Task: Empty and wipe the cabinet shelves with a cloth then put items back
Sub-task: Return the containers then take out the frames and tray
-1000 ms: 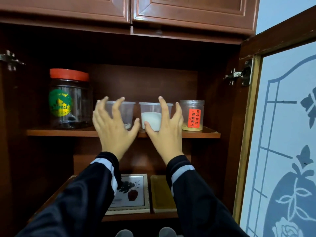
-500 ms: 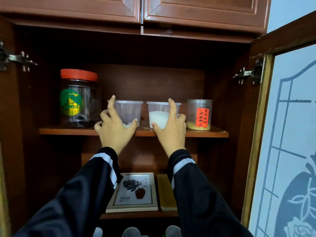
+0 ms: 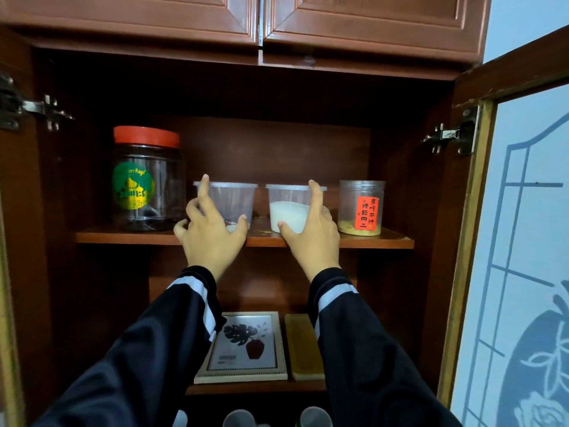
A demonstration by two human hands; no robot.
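Early going here: the top shelf (image 3: 385, 240) is fully stocked, nothing lifted out yet. The left hand (image 3: 209, 238) wraps the left tub (image 3: 234, 198), thumb low, fingers round its side. The right hand (image 3: 314, 238) grips the right tub (image 3: 289, 208) the same way. Both tubs sit between the red-lidded jar (image 3: 147, 180) and the small jar (image 3: 361, 208). No cloth in sight, so emptying, wiping and restocking all lie ahead.

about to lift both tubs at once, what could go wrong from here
The right hand holds the powder tub close beside the small jar; its fingers could knock that jar.
The left hand holds the left tub near the big jar and might bump it.
One-handed, the powder tub could tip or slip.
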